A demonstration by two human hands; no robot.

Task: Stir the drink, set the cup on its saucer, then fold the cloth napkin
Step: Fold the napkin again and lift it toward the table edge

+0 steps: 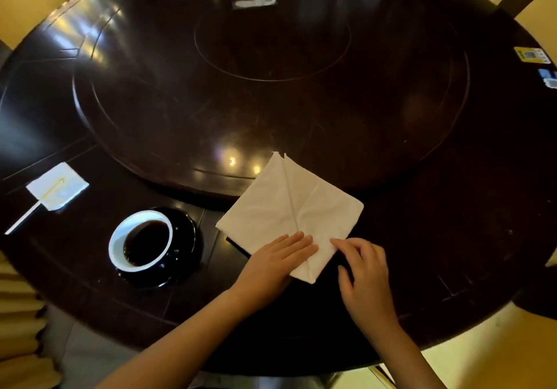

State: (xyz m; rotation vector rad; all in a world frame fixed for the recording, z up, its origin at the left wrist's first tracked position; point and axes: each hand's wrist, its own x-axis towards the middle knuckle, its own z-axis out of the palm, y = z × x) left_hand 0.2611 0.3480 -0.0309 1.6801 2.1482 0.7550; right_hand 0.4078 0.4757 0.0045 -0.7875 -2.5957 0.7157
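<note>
White cloth napkin point(289, 207) spread as a diamond on dark round surface point(422, 177), lower centre. Left hand point(278, 260) flat, pressing its near corner; right hand point(366, 271) pinching the edge beside it. Cup point(140, 241) on black saucer point(187, 238), lower left.

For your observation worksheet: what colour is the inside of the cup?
White inside the cup, above dark liquid; the outside is black. The head view shows it.
</note>
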